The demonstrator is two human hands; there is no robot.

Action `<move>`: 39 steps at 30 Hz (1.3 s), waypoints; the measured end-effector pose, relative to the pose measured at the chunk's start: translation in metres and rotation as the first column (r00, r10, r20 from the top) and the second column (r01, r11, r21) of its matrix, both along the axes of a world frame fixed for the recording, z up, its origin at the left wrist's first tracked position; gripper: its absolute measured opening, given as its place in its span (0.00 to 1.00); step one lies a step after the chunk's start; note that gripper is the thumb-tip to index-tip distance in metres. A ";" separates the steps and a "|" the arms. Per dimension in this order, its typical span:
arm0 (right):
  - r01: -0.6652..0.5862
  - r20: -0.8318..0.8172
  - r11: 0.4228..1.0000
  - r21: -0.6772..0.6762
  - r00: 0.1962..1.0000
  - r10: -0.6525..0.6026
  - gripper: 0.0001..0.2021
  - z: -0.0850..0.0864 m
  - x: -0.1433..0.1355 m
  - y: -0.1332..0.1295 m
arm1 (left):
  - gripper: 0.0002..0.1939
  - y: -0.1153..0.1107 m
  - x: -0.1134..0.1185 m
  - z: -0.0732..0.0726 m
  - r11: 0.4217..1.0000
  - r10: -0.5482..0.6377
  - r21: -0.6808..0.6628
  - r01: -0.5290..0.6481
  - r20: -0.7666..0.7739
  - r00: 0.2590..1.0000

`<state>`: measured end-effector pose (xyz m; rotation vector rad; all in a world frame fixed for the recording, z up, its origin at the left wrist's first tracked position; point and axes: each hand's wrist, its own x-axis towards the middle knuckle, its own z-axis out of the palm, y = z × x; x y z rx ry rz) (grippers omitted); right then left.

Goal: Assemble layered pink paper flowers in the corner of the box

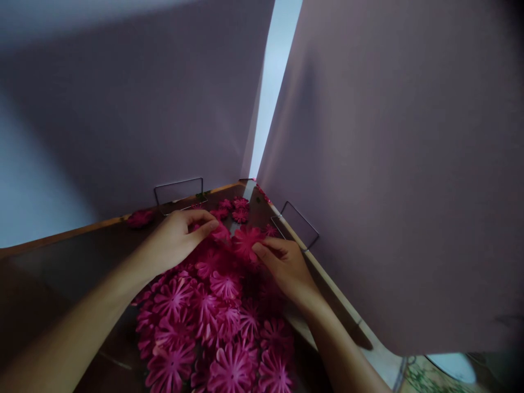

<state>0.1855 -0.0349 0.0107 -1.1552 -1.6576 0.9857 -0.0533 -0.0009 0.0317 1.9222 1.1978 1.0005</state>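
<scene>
Over a heap of pink artificial flower petal pieces (225,322), both my hands are raised close together. Between the thumb and fingers of my left hand (184,232) is a pink flower piece (221,233), slightly blurred. My right hand (282,259) pinches another round pink flower piece (246,243) by its right edge, its petals facing me. The two held pieces are almost side by side, and I cannot tell if they touch. Below them the heap spreads toward me on the dark tabletop (90,267).
Grey upright panels (164,109) stand along the table's far edges, with a bright gap between them. Thin wire frames (179,191) sit at the panel bases. Several loose flower pieces (240,210) lie in the far corner, and another pink piece (140,218) lies by the left edge.
</scene>
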 end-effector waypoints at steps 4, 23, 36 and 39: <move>0.020 -0.025 1.000 0.002 0.999 -0.020 0.17 -0.001 0.000 0.001 | 0.17 0.000 -0.002 0.001 0.999 0.012 -0.046 -0.008 0.067 0.998; -0.044 0.263 0.964 0.262 0.964 -0.028 0.14 0.003 -0.012 -0.006 | 0.08 -0.033 0.032 0.007 0.960 -0.137 0.230 0.161 -0.118 0.984; -0.048 0.293 0.937 0.346 0.954 -0.059 0.10 0.003 -0.011 -0.005 | 0.10 -0.022 0.025 0.002 0.951 -0.093 0.272 0.144 -0.193 0.977; -0.050 0.288 0.928 0.369 0.956 -0.063 0.10 0.002 -0.011 -0.004 | 0.09 -0.025 0.026 0.002 0.946 -0.132 0.266 0.184 -0.200 0.971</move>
